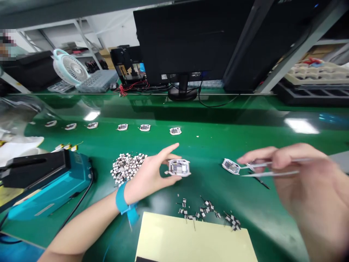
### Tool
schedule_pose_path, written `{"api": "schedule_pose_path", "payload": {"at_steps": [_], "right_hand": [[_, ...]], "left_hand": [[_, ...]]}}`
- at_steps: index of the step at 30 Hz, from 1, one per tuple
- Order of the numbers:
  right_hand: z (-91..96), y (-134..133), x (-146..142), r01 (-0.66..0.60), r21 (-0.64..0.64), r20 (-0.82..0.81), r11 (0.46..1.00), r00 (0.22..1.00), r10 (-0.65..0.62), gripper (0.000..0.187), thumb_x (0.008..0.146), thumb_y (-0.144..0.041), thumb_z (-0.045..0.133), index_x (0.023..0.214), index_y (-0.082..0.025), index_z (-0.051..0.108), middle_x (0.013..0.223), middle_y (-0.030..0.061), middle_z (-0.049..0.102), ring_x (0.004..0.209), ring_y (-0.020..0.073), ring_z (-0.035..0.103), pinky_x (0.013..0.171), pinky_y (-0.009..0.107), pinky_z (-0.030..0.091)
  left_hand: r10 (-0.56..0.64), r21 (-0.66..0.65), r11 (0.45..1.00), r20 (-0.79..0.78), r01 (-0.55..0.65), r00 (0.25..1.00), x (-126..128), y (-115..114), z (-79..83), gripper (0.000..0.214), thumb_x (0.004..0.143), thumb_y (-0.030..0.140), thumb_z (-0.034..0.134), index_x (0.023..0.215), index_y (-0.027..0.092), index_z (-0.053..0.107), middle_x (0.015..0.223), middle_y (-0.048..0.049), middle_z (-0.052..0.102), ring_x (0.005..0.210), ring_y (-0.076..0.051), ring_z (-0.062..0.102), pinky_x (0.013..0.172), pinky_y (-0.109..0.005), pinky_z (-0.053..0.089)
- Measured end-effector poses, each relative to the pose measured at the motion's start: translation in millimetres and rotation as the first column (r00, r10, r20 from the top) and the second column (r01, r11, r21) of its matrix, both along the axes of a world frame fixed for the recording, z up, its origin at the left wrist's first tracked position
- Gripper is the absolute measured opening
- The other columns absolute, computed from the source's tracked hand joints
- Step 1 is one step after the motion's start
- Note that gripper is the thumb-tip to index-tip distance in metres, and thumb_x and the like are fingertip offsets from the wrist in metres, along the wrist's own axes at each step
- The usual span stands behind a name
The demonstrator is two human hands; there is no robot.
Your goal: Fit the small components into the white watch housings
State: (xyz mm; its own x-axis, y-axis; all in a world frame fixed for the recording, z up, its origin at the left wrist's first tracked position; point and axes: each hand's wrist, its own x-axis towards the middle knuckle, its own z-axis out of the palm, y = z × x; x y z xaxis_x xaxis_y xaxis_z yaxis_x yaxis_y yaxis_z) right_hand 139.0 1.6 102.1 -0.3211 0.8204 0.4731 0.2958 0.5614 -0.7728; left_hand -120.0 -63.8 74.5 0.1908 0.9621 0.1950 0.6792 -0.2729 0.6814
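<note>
My left hand [152, 171] pinches a small white electronic unit [179, 167] between thumb and fingers just above the green belt, its index finger pointing outward. A blue wrist strap [121, 198] circles that wrist. My right hand [302, 174] grips metal tweezers [261, 169], whose tips touch a second white unit [231, 166] lying on the belt. A heap of tiny silver-and-black parts [127, 166] lies left of my left hand. Several more such parts [207, 212] are scattered in front of me.
A row of several white units [122, 127] lies farther back on the green belt [245, 123]. A blue-and-black machine [46, 180] stands at the left, a yellowish pad [191, 240] at the near edge. A monitor [191, 40], a small fan [69, 69] and trays [316, 78] stand behind.
</note>
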Motion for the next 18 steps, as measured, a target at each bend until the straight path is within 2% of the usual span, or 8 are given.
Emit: {"api": "schedule_pose_path", "payload": {"at_steps": [1, 2, 4, 6, 8, 14, 18], "right_hand": [[4.1, -11, -10, -0.199, -0.005, -0.138, 0.98, 0.971, 0.196, 0.029, 0.091, -0.042, 0.026, 0.08, -0.024, 0.046, 0.081, 0.003, 0.062, 0.078, 0.0204, 0.061, 0.06, 0.032, 0.051], [7.1, -20, -19, -0.31, -0.024, -0.215, 0.95, 0.93, 0.298, 0.023, 0.09, -0.04, 0.033, 0.084, -0.024, 0.047, 0.085, 0.0032, 0.062, 0.082, 0.0199, 0.061, 0.062, 0.03, 0.053], [11.0, -35, -32, -0.42, -0.083, -0.274, 0.904, 0.881, 0.385, 0.005, 0.087, -0.029, 0.047, 0.087, -0.024, 0.048, 0.093, 0.0013, 0.063, 0.089, 0.0161, 0.061, 0.068, 0.023, 0.055], [13.4, -42, -40, -0.421, -0.144, -0.261, 0.896, 0.889, 0.376, 0.009, 0.083, -0.02, 0.054, 0.086, -0.026, 0.048, 0.097, -0.0033, 0.064, 0.092, 0.0105, 0.06, 0.073, 0.015, 0.053], [15.0, -44, -43, -0.447, -0.167, -0.247, 0.879, 0.882, 0.401, 0.013, 0.081, -0.018, 0.057, 0.088, -0.027, 0.051, 0.097, -0.0052, 0.065, 0.093, 0.0085, 0.06, 0.075, 0.012, 0.052], [19.8, -40, -39, -0.455, -0.063, -0.214, 0.888, 0.876, 0.433, 0.013, 0.082, -0.022, 0.056, 0.093, -0.027, 0.061, 0.095, -0.0025, 0.066, 0.094, 0.0116, 0.06, 0.081, 0.017, 0.052], [15.8, -43, -36, -0.478, -0.045, -0.132, 0.877, 0.873, 0.469, 0.018, 0.079, -0.017, 0.059, 0.094, -0.026, 0.06, 0.094, -0.0015, 0.066, 0.091, 0.0141, 0.062, 0.078, 0.019, 0.054]], "left_hand": [[-0.005, 0.038, 0.999, 0.083, 0.002, 0.997, 6, -5, 8.0, 0.072, 0.072, 0.02, 0.064, 0.132, 0.023, 0.023, 0.108, -0.0039, 0.061, 0.09, -0.014, 0.061, 0.082, -0.026, 0.05], [-0.02, 0.081, 0.997, 0.166, 0.007, 0.986, 12, -9, 14.9, 0.073, 0.071, 0.019, 0.066, 0.132, 0.023, 0.025, 0.107, -0.004, 0.062, 0.091, -0.015, 0.061, 0.083, -0.026, 0.05], [-0.068, 0.163, 0.986, 0.293, 0.021, 0.954, 20, -17, 24.9, 0.074, 0.069, 0.018, 0.069, 0.131, 0.023, 0.028, 0.107, -0.0052, 0.062, 0.095, -0.017, 0.061, 0.084, -0.026, 0.05], [-0.105, 0.235, 0.972, 0.373, 0.015, 0.922, 25, -22, 30.2, 0.074, 0.068, 0.016, 0.07, 0.131, 0.022, 0.031, 0.107, -0.0068, 0.063, 0.096, -0.019, 0.061, 0.085, -0.027, 0.051], [-0.112, 0.267, 0.964, 0.411, -0.002, 0.905, 27, -25, 32.4, 0.071, 0.068, 0.016, 0.071, 0.129, 0.021, 0.034, 0.106, -0.0075, 0.063, 0.094, -0.02, 0.062, 0.087, -0.03, 0.051], [-0.103, 0.279, 0.96, 0.407, -0.016, 0.908, 28, -29, 32.5, 0.066, 0.067, 0.019, 0.072, 0.124, 0.021, 0.04, 0.102, -0.0071, 0.065, 0.089, -0.02, 0.064, 0.091, -0.034, 0.05], [-0.083, 0.283, 0.958, 0.41, -0.04, 0.908, 30, -30, 32.5, 0.06, 0.067, 0.022, 0.072, 0.12, 0.021, 0.044, 0.101, -0.0078, 0.066, 0.089, -0.021, 0.064, 0.082, -0.03, 0.054]]}}
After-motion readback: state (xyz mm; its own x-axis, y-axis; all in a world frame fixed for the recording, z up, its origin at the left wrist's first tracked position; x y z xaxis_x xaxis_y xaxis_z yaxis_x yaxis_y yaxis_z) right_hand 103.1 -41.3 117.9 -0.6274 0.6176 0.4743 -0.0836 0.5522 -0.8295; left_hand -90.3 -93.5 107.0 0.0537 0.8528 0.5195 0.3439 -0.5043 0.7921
